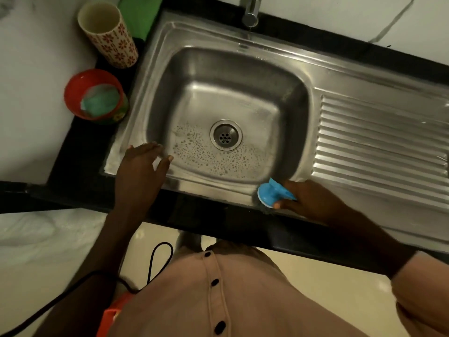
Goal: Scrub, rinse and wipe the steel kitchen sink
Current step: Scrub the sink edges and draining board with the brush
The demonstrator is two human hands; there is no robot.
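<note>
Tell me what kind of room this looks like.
Most likely a home kitchen: a steel sink with a ribbed drainboard, a tap above, and a flowered cup on the counter.

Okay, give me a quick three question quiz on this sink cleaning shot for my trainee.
1. True or false: the right hand grips the blue-handled scrubber on the steel sink's near rim.
2. Which holds a green sponge: A the tall flowered cup, B the red round bowl?
3. Fill in: the left hand rests open on the sink's near-left ____.

Key: 1 true; 2 B; 3 edge.
</note>
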